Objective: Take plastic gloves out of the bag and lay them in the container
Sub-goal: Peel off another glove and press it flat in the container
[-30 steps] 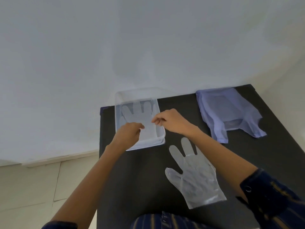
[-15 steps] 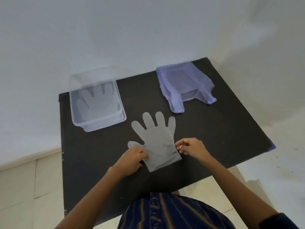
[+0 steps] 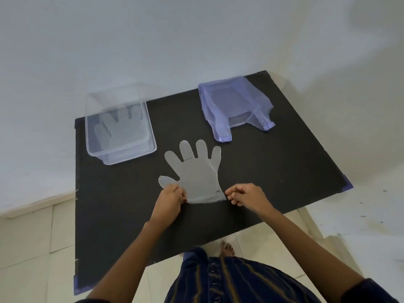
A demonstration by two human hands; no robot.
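Note:
A clear plastic glove [image 3: 196,178] lies flat on the black table [image 3: 284,171], fingers pointing away from me. My left hand [image 3: 171,199] pinches its left edge near the cuff, just below the glove's thumb. My right hand [image 3: 247,195] has curled fingers at the cuff's right corner; whether it grips the plastic is unclear. Another clear glove [image 3: 118,127] lies flat inside the transparent container [image 3: 153,147] at the back left. The purple plastic bag [image 3: 236,110] rests at the back right, its handles toward me.
The table stands against a white wall. Its near edge is just in front of my body. Beige floor tiles [image 3: 32,237] show to the left and below.
A second ago both hands were at the container over the glove inside it. They have since come back to the cuff of the glove on the table, and the view has tilted down.

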